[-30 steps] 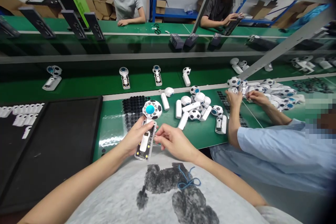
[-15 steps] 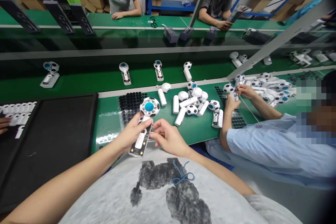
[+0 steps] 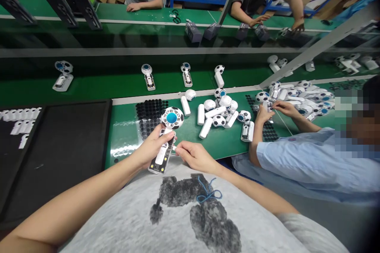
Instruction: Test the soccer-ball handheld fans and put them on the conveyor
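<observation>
My left hand (image 3: 154,144) is closed round a handheld gadget (image 3: 162,154) with a clear casing. Its round head (image 3: 172,118) has a soccer-ball pattern and a blue centre. Through the casing a dark board, a white inner part and small yellow squares show. At the gadget's right side, my right hand (image 3: 194,156) pinches a small white piece (image 3: 174,148), whose kind I cannot make out. The piece touches or nearly touches the casing's edge. Beyond my hands lies a pile of similar white gadgets (image 3: 218,111) on the green bench.
Sheets of black round pads (image 3: 151,110) lie beyond my left hand. A black tray (image 3: 71,154) stands at left. Several gadgets (image 3: 148,77) rest on the green strip behind. At right, a co-worker's hands (image 3: 265,112) hold another gadget beside a larger pile (image 3: 308,97).
My right hand's fingers have closed to a pinch on the white piece at the gadget's side. Across the bench, a person has put down a box and reached to the right.
</observation>
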`<action>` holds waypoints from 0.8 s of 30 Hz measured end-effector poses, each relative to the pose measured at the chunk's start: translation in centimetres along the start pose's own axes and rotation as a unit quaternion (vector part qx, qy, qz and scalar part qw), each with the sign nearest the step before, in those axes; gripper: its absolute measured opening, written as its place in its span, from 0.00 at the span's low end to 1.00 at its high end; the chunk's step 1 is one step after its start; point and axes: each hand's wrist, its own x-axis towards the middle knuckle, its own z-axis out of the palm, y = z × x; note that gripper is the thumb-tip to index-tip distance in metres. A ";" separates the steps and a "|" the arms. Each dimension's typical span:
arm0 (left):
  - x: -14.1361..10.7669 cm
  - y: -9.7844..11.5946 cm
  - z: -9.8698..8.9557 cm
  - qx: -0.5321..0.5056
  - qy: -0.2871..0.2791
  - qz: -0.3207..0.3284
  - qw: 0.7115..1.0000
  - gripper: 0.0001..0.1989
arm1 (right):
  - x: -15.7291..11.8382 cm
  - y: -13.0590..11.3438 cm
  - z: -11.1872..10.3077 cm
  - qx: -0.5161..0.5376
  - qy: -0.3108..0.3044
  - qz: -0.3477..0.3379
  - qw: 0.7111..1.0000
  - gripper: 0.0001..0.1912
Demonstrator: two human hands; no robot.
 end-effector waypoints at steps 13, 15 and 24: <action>0.1 -0.2 -3.6 -0.037 0.042 0.012 0.998 0.20 | 3.9 -1.9 2.4 -0.036 -0.029 -0.014 0.999 0.16; 1.2 0.3 -6.3 -0.035 0.081 0.017 0.996 0.20 | 4.4 -1.4 2.4 -0.041 -0.020 0.008 0.999 0.17; 12.5 9.9 -25.9 0.111 0.269 0.102 0.951 0.19 | 5.4 1.1 1.6 0.042 0.148 0.150 0.977 0.19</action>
